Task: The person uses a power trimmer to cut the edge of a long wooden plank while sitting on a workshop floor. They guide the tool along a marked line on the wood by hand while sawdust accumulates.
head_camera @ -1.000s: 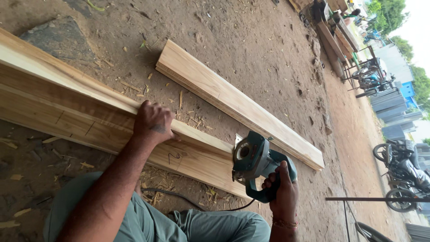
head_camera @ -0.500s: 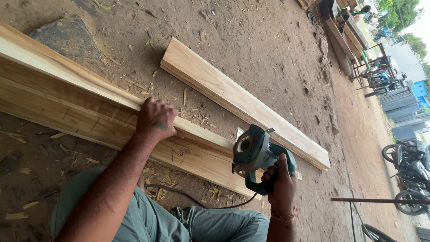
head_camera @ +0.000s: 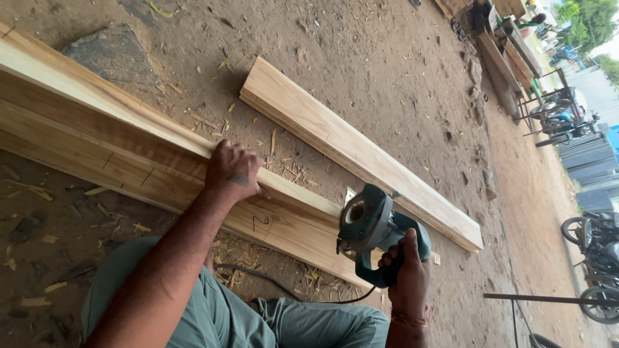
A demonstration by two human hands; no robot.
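Observation:
A long pale wooden beam [head_camera: 97,135] lies on the dirt ground and runs from the upper left to the lower middle. My left hand [head_camera: 233,171] presses down on its top edge, fingers curled over the far side. My right hand [head_camera: 406,274] grips the handle of a teal circular saw [head_camera: 371,232], which sits at the beam's right end with its blade housing against the wood. A black power cord [head_camera: 277,287] trails from the saw across my lap.
A second wooden plank [head_camera: 361,151] lies parallel just beyond the beam. Wood chips litter the dirt. A flat grey stone [head_camera: 113,51] sits at upper left. Motorcycles [head_camera: 596,251] and stacked timber [head_camera: 500,58] stand at the right.
The view has shifted slightly. My right hand and the saw have stayed at the beam's end, and my left hand keeps pressing the beam at about the same spot.

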